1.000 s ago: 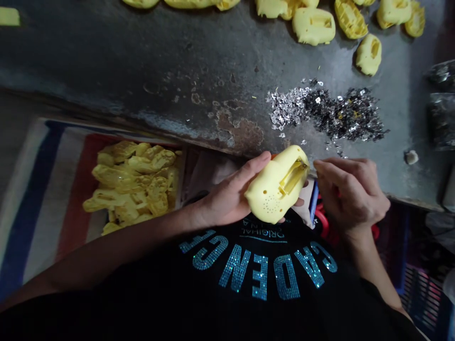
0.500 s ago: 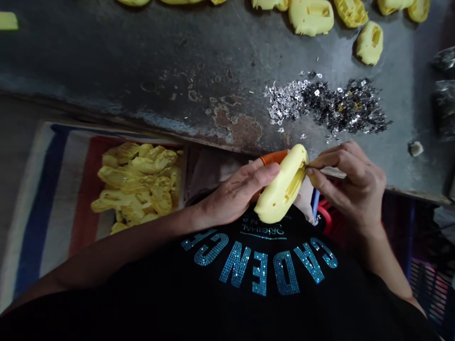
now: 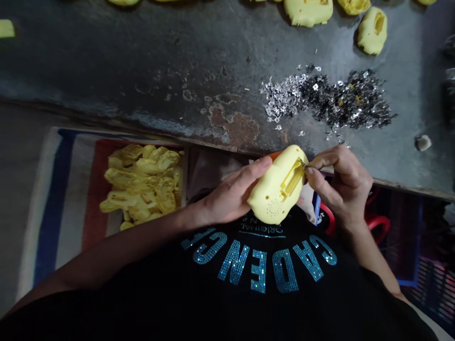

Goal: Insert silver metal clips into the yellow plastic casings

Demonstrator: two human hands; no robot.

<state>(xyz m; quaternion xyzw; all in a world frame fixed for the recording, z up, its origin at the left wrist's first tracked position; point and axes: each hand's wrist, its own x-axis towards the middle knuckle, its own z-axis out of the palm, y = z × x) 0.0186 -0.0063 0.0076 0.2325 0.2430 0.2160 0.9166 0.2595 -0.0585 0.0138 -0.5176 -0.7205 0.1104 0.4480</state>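
My left hand (image 3: pixel 232 192) holds a yellow plastic shell (image 3: pixel 265 196) in front of my chest, thumb along its upper left side. The shell has a rectangular slot like a battery compartment, small round holes and a patch of tiny perforations. At the slot's upper right end, my right hand (image 3: pixel 343 182) pinches a tiny metal piece (image 3: pixel 304 165) between thumb and forefinger. The piece touches the slot's edge; its exact shape is too small to make out. A heap of small metal contact plates (image 3: pixel 330 99) lies on the table just beyond my hands.
The worn grey metal table (image 3: pixel 142 61) runs across the view. More yellow shells (image 3: pixel 372 31) lie along its far side. At lower left, a box of yellow shells (image 3: pixel 142 182) stands on a striped sheet (image 3: pixel 66 199). A whitish lump (image 3: pixel 423 142) sits at right, above red-handled items (image 3: pixel 378 227).
The yellow shell has turned so its slotted face shows more toward me. My right hand has shifted slightly left, still pinching at the slot's end. The camera view has shifted a little.
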